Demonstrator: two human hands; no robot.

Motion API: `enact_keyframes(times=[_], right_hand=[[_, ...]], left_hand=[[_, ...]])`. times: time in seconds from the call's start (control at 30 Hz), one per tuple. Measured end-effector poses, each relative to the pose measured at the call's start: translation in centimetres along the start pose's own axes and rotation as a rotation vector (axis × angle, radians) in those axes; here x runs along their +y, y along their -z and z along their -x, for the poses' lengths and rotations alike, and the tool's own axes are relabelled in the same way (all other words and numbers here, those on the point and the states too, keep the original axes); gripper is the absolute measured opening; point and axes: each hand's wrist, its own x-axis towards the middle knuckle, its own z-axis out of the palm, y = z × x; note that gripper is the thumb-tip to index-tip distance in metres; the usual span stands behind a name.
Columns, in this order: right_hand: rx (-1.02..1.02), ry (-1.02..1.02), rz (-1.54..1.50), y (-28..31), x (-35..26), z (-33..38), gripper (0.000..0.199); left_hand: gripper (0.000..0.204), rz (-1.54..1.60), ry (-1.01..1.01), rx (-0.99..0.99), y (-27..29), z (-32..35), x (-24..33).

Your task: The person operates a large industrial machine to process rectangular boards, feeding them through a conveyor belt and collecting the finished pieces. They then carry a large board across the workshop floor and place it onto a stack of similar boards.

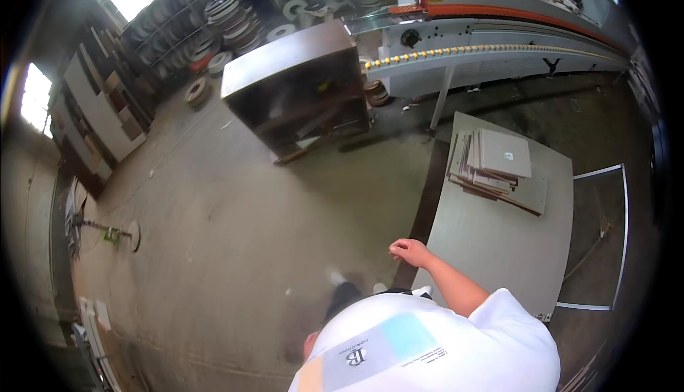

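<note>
- The right hand [410,251] hangs loosely curled and holds nothing, just off the near left edge of the grey worktop [499,249].
- The left hand is out of view, so its grip cannot be told.
- The stack of grey panels [496,167] lies ahead and to the right of that hand, well apart, on the worktop's far end.
- 1 small pale label [509,156] sits on the top panel.

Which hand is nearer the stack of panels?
Right. The right hand is by the left edge of the grey board, below-left of the stack of panels; the left hand barely shows beside the torso, farther off.
</note>
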Motion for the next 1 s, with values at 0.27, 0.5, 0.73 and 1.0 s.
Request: enact_keyframes(times=[0.27,0.5,0.73,1.0], right_hand=[[0.372,-0.413,-0.075,-0.2,9.4,-10.1,0.027],[0.466,-0.692,-0.274,-0.7,10.8,-7.5,0.032],[0.637,-0.618,-0.163,1.4,19.5,-16.5,0.030],[0.714,-0.523,-0.581,24.3,-1.4,-28.3,0.018]], left_hand=[[0.043,-0.756,-0.177,-0.185,16.7,-23.9,15.7],[0.039,-0.586,-0.541,-0.012,23.5,-39.1,47.9],[0.026,-0.297,-1.005,-0.077,12.2,-42.9,78.7],[0.036,-0.422,-1.246,0.082,7.9,-37.6,118.4]])
